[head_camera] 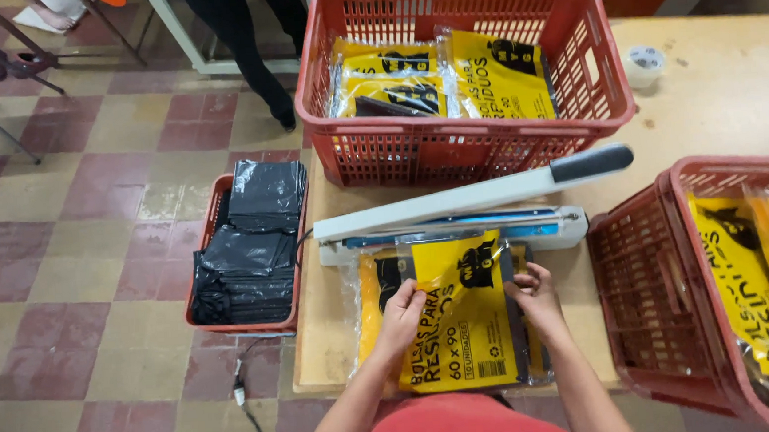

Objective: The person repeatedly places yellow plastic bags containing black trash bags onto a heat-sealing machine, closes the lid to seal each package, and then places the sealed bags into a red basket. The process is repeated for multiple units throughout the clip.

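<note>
Our pale wooden table [733, 97], on it a red crate [465, 144] upper centre, our heat sealer [456, 216] mid-frame, tape roll [643, 64] upper right, second crate [647, 289] right.

A flat yellow-and-black labelled packet [462, 327] lies just in front of the heat sealer [456, 216]. Beyond the sealer, similar clear-wrapped yellow packets [434, 79] stand in a red crate; right of it, more yellow packets [749, 283] fill another crate.

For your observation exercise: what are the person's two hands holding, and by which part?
Both hands hold one yellow packet by its upper end: left hand at the upper left edge, right hand at the upper right, just before the heat sealer.
</note>
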